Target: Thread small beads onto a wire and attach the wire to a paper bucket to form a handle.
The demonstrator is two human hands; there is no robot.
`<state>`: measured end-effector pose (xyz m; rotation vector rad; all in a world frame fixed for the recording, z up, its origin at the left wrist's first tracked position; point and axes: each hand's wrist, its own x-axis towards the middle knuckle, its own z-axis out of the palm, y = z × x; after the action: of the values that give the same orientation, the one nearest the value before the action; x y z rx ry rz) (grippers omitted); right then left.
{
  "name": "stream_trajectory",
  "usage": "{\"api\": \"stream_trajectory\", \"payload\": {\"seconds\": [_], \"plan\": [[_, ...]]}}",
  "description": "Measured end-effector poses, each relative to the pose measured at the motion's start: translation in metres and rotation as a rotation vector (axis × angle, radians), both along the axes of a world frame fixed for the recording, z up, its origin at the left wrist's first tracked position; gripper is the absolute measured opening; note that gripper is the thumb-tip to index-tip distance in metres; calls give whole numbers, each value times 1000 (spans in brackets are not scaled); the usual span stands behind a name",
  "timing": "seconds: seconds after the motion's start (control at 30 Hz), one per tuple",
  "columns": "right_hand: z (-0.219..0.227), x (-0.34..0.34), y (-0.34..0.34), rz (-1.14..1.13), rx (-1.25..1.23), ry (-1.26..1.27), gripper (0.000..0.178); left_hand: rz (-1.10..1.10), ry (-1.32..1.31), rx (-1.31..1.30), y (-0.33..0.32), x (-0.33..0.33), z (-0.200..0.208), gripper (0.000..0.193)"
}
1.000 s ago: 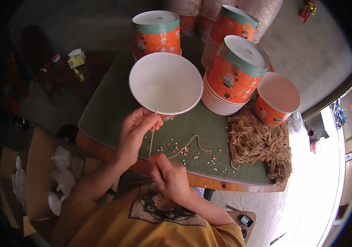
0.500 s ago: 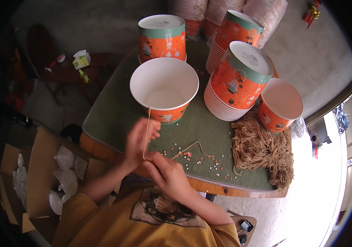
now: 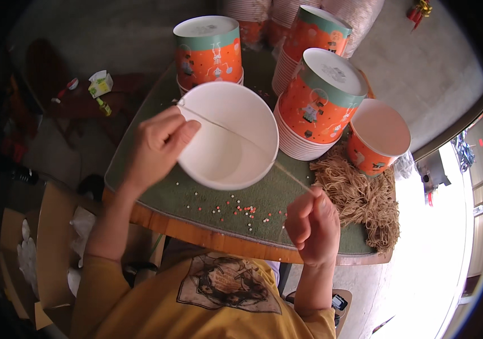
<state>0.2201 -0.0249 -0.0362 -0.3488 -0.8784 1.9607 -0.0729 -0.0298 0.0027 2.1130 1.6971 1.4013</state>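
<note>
A white-lined paper bucket [image 3: 227, 158] tilts its mouth toward me over the near part of the table. A thin cord [image 3: 219, 125] runs taut from its left rim, across the mouth and past the right rim. My left hand [image 3: 161, 141] is closed at the left rim, its thumb over the mouth; the fingertips are partly hidden. To the lower right, my right hand [image 3: 315, 229] pinches the cord between thumb and fingers, apart from the bucket.
Small white and orange beads [image 3: 246, 209] lie scattered along the green cloth [image 3: 168, 214]. Stacks of upside-down orange buckets [image 3: 323, 107] stand behind. An upright bucket [image 3: 378, 133] and a heap of tan cords [image 3: 360, 198] are at the right. An opened cardboard box [image 3: 55, 248] sits left below.
My hands have moved apart, the left up to the bucket's rim and the right outward with the cord. The bucket has tilted toward me, and the cord now stretches across its mouth.
</note>
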Motion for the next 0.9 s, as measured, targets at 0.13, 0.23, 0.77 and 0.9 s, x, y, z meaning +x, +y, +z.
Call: {"api": "stream_trajectory", "payload": {"seconds": [0.13,0.23,0.77,0.9], "plan": [[5,-21,15,183,-274,262,32,-181,21,-223,10,-36,-7,23],[2,-36,18,228,-436,402,30,-142,129,-49,8,-34,-12,11],[16,-31,-20,355,-421,223,32,-516,-660,-517,-93,114,-49,37],[2,-23,-12,304,-431,213,31,-437,-744,-799,-89,108,-49,11]]}}
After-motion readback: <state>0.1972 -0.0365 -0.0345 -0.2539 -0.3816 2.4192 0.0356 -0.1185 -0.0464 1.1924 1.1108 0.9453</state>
